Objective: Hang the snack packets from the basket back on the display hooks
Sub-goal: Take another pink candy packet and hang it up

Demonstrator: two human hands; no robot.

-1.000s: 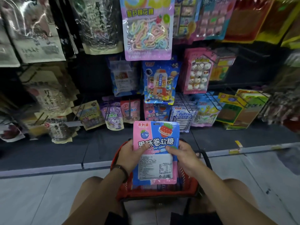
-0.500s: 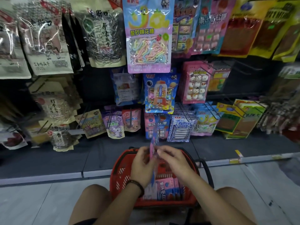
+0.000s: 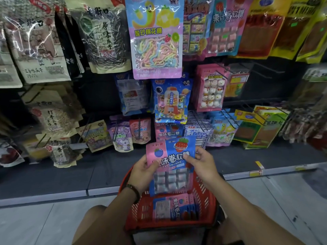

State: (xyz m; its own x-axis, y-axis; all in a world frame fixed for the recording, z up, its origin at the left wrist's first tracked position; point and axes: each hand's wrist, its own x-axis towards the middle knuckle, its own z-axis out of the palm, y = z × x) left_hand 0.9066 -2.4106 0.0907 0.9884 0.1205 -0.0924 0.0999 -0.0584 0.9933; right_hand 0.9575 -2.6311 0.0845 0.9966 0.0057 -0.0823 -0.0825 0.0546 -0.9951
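A pink and blue snack packet (image 3: 172,163) is held upright above the red basket (image 3: 205,206), its front side facing me. My left hand (image 3: 143,172) grips its left edge with the thumb on the front. My right hand (image 3: 203,162) pinches its right edge. More packets of the same kind (image 3: 175,207) lie in the basket. Matching packets (image 3: 168,134) hang on a display hook just beyond the held one, low on the rack.
Rows of snack bags hang on wire hooks across the rack: a large pastel candy bag (image 3: 155,39) at the top centre, seed bags (image 3: 104,38) at the left, yellow packs (image 3: 265,27) at the right. A dark shelf base (image 3: 70,172) runs along the pale floor.
The packet showed its back side, then was turned edge-on, and now faces front and sits higher, nearer the hooks. The view has tilted up and closer to the rack.
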